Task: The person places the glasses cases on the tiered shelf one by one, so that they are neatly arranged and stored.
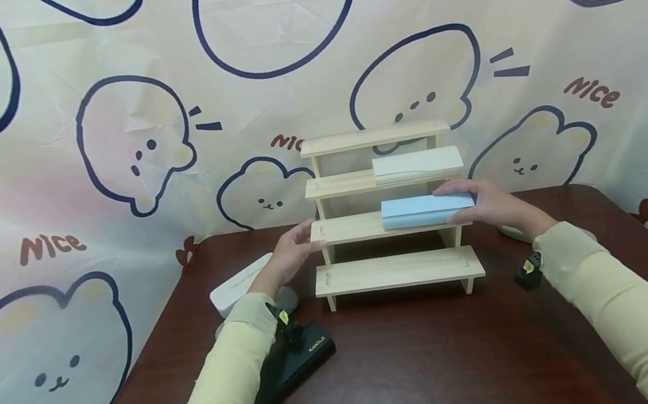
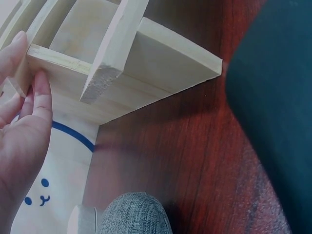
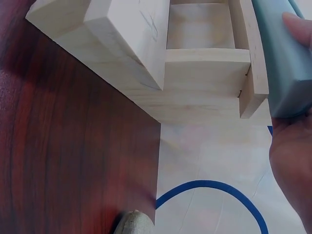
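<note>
Two hands were at work here, one at either end of a wooden rack (image 1: 396, 270), and there it was, the blue box (image 1: 416, 211), right up against the right hand (image 1: 488, 203)! That hand had the box's right end in a pinch, fingertips over the top, thumb low along the front. The box sat at the right half of the second step (image 1: 348, 228) from the bottom, lengthwise along it, its end jutting past the board's end in the right wrist view; whether the step or the hand bore its weight, you could not tell.

Across to the left hand (image 1: 290, 254), and what a neat hold: it pinched the left end of that same step, thumb on one side, fingers on the other, with the bare half of the board between it and the blue box.

One step higher, also on the right, lay a white box (image 1: 417, 163). Over on the worktop (image 1: 439, 354), a white case (image 1: 242, 287) lay just beyond the left wrist, a grey thing (image 2: 134, 214) near it, and a black case (image 1: 293, 364) lay tilted next to the left sleeve (image 1: 214, 392). Behind it all, a cloth (image 1: 127, 142) of outlined bears filled the background!
</note>
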A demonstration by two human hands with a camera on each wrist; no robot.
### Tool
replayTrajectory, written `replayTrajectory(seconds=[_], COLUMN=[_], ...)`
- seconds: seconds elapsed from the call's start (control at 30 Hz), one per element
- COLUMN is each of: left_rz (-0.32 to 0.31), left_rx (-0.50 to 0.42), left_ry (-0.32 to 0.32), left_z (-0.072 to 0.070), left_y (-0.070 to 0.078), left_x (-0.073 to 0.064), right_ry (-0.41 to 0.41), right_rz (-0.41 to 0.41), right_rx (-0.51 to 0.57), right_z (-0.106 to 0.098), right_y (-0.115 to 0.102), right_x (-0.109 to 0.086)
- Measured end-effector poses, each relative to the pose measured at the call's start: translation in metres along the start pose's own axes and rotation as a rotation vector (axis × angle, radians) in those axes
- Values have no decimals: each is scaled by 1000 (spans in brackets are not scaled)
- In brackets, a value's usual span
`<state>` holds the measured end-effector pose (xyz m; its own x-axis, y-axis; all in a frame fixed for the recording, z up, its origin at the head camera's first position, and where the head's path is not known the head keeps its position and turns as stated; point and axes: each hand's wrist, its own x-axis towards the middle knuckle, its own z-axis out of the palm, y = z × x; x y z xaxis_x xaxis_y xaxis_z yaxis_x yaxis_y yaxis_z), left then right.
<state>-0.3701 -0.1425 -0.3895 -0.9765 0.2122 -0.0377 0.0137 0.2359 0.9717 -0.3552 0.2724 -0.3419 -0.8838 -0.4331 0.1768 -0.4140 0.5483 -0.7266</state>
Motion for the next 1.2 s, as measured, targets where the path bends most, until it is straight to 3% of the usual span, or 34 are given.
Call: replayTrajectory(seconds=[1.2], left_rz=[-5], left_rx=[-21], left_ry=[7], left_z=[1], left_y=[-1], left_x=[0], right_ry=[-36], right_rz=[-5], right_rx=[-56], right_z=[0], right_y=[-2], right_x=[6])
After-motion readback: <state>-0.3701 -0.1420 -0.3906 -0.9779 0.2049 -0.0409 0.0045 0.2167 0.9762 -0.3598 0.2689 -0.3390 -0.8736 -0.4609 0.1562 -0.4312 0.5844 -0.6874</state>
